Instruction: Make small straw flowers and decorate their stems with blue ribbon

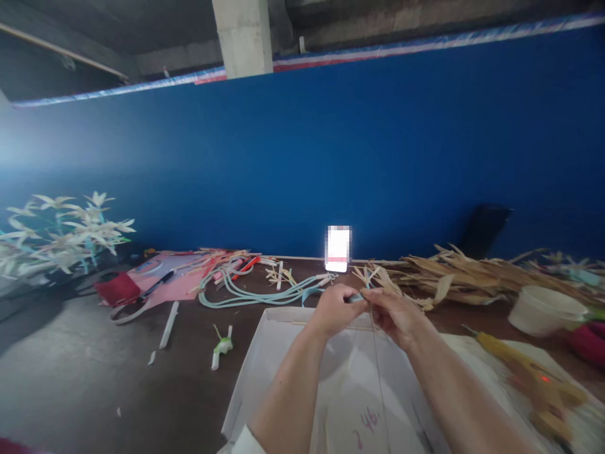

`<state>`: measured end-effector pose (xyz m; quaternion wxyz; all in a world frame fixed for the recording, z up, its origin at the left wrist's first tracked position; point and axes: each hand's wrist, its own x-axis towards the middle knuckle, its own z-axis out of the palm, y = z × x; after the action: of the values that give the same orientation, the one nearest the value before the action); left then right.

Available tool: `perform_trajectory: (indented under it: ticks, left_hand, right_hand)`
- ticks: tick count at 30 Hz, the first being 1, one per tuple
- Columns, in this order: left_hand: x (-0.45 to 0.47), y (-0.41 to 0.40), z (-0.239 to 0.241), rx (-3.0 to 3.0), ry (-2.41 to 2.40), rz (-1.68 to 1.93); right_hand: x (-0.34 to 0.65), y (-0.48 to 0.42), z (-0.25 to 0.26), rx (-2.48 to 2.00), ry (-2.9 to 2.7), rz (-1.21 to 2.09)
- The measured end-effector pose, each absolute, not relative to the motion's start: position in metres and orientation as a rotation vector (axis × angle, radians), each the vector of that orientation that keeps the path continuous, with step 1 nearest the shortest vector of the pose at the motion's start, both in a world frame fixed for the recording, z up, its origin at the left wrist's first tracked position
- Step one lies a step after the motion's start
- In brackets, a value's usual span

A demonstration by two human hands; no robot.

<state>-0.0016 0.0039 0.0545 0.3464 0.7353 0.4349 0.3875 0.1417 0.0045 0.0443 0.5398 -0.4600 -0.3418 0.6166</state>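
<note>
Seen from a head-worn camera, two bare hands meet above a shallow white tray (278,340) on a dark worktop (184,397). The left hand (336,313) has its thumb and fingers curled in a firm grip around a short light blue stem (355,298). The right hand (397,315) comes in beside it, its grip a close pinch that seems to be on a thin thread (377,356), which hangs from the fingertips down over the tray; the fingers hide exactly where thread and stem meet. The stem is held just above the tray's far edge.

The piece in hand looks unfinished: the loose thread suggests a binding step partly done, with its end left to secure. How many turns are on the stem cannot be seen.

At far left, pale flowers (70,230) on light blue stems appear already made up. Much material looks unused: a looped bundle of light blue tubes (255,299) left of the hands and a heap of dried husks (439,280) to the right. A small white and green piece (222,347) lies left of the tray.

Right of the tray, a yellow glue gun (520,372) shows a red light, near a white tub (543,309). Beyond the hands, a glowing phone (337,249) stands near a blue partition (283,157).
</note>
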Motion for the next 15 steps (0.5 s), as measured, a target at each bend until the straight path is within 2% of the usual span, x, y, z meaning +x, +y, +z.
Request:
perform_trajectory:
  ticks: [15]
  left_hand:
    - [0.0059, 0.0056, 0.0489, 1.935, 1.197, 1.128]
  right_hand:
    - [0.1402, 0.0065, 0.0411, -1.0, -0.666, 1.552]
